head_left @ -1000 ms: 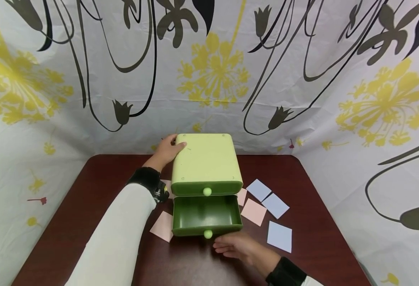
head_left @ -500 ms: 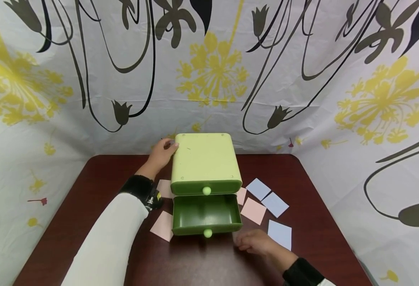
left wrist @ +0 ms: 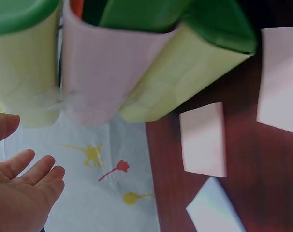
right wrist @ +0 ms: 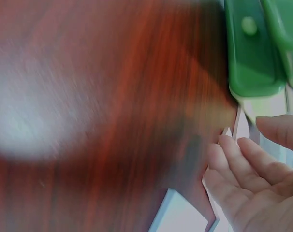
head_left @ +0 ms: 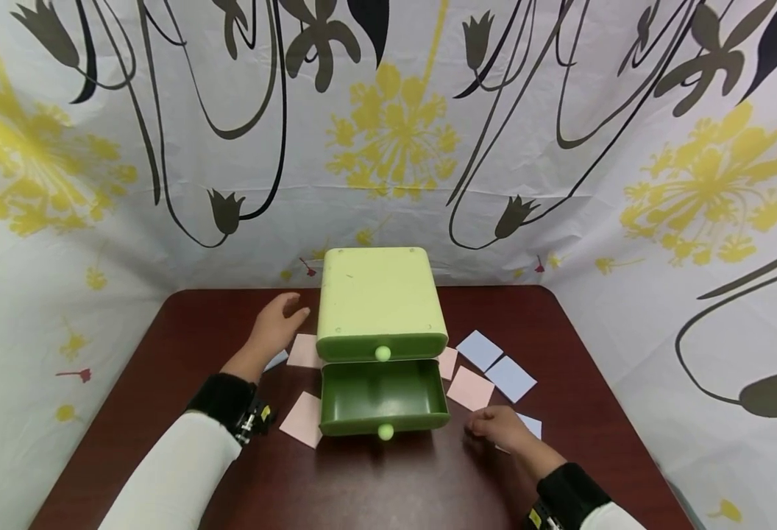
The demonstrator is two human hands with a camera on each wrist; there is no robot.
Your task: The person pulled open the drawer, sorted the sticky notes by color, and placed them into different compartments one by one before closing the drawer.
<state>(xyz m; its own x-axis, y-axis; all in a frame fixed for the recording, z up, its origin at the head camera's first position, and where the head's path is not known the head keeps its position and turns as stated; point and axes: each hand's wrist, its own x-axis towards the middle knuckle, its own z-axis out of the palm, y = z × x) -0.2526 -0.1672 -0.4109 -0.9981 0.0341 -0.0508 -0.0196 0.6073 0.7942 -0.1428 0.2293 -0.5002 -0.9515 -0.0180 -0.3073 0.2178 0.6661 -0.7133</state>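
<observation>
A small drawer box (head_left: 382, 294) with a pale yellow-green top stands mid-table. Its lower green drawer (head_left: 385, 425) is pulled out, with nothing visible inside. Side on, in the left wrist view, a pink tier (left wrist: 105, 72) shows between two yellow-green ones. Just left of the box, my left hand (head_left: 272, 327) hovers empty, thumb and fingers spread apart. My right hand (head_left: 501, 427) is to the right of the drawer, partly covering a blue paper square (head_left: 532, 425). Its fingers are loosely bent, and the palm looks empty in the right wrist view.
Pink paper squares (head_left: 303, 419) lie left of the box, with a blue one (head_left: 277, 359) partly behind my left wrist. More pink (head_left: 471, 389) and blue squares (head_left: 511, 378) lie on the right. A patterned curtain (head_left: 388, 147) hangs behind the dark red table (head_left: 362, 493).
My left hand has come off the box's upper left side and moved left and nearer. My right hand has shifted from below the drawer front to the right. The box and drawer stay put.
</observation>
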